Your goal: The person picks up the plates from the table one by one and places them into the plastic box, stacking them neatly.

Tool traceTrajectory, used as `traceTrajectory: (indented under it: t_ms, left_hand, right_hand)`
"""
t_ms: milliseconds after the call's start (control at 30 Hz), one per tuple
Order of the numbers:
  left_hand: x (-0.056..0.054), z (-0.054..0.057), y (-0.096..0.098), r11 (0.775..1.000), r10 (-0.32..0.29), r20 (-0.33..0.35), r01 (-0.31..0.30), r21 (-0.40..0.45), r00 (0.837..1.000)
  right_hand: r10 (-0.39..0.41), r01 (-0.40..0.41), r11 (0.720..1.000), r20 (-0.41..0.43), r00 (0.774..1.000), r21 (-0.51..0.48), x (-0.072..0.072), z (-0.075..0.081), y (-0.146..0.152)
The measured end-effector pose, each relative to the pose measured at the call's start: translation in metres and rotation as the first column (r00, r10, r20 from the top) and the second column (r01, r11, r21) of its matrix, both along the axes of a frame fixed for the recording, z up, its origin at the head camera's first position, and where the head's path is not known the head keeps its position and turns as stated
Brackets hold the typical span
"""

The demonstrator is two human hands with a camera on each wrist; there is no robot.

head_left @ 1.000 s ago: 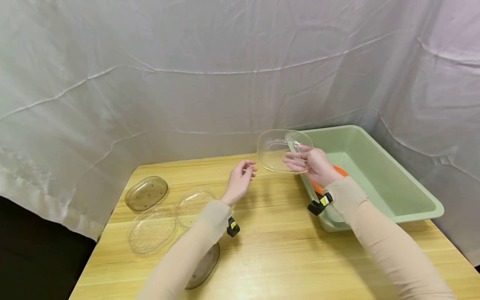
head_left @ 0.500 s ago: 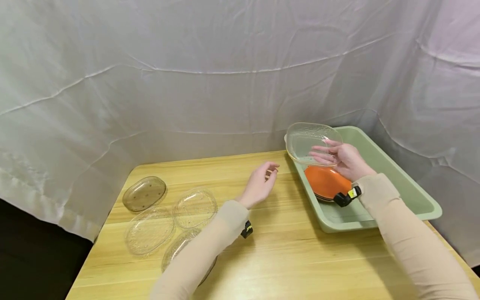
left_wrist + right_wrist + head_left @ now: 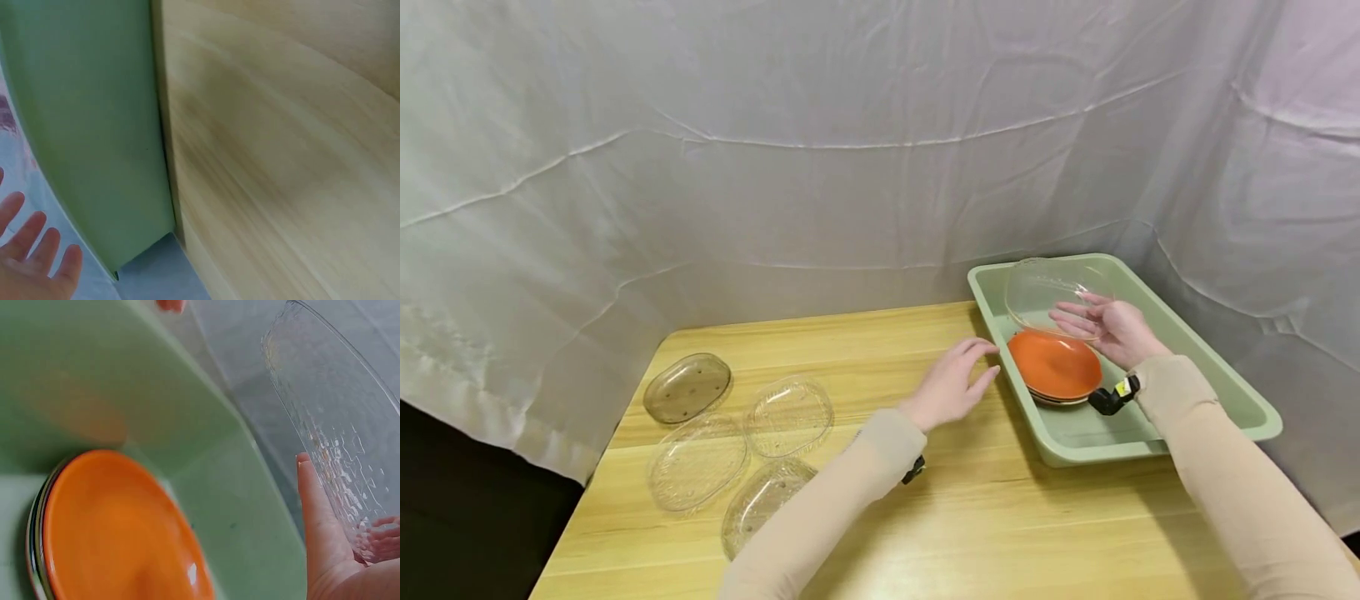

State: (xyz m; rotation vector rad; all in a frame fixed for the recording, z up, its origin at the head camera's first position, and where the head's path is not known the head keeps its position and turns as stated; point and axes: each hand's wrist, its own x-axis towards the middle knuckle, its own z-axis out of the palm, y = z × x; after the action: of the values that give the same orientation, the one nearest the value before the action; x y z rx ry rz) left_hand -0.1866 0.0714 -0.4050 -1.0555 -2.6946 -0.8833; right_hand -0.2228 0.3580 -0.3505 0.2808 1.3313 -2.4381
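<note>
My right hand [image 3: 1120,329] holds a clear plastic plate [image 3: 1037,292] by its near right edge, tilted above the green basin [image 3: 1195,350]. Its fingers show through the plate, and in the right wrist view the textured clear plate [image 3: 340,425] rises beside a straight finger. Below it in the basin lies an orange plate [image 3: 1060,367], on top of a small stack whose dark and pale rims show. Just outside the basin's left rim is my left hand [image 3: 951,383], fingers loosely bent and nothing in them.
Toward the left of the wooden table [image 3: 970,517] lie a smoky brown plate [image 3: 688,387], two clear plates [image 3: 700,462] and a greyish see-through plate [image 3: 760,500] partly behind my left sleeve. A grey curtain [image 3: 820,208] hangs behind the table.
My right hand has carried the clear plate rightward from the basin's left edge to over its inside. My left hand has followed right toward the rim, and the orange plate has come into full view.
</note>
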Motion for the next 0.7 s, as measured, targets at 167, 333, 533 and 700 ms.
traceTrajectory:
  t_ms: [167,333,533,700]
  left_hand:
    - [0.002,-0.006,0.005,0.998,-0.038,-0.039,0.036,-0.053,0.999]
    - [0.004,-0.011,0.008,0.995,-0.053,-0.065,0.047,-0.086,0.996]
    - [0.010,-0.009,0.013,0.984,-0.112,-0.098,0.097,-0.152,0.989]
    - [0.012,-0.006,0.018,0.982,-0.106,-0.081,0.092,-0.164,0.991]
  right_hand:
    - [-0.020,0.020,1.000,0.037,0.999,0.005,-0.004,-0.015,0.010]
    - [-0.034,0.035,0.999,0.056,0.998,-0.013,-0.005,-0.023,0.015]
    - [-0.022,0.019,0.997,0.043,0.999,0.072,-0.006,-0.027,0.018]
    - [-0.017,0.014,0.980,0.012,1.000,0.198,-0.007,-0.029,0.021]
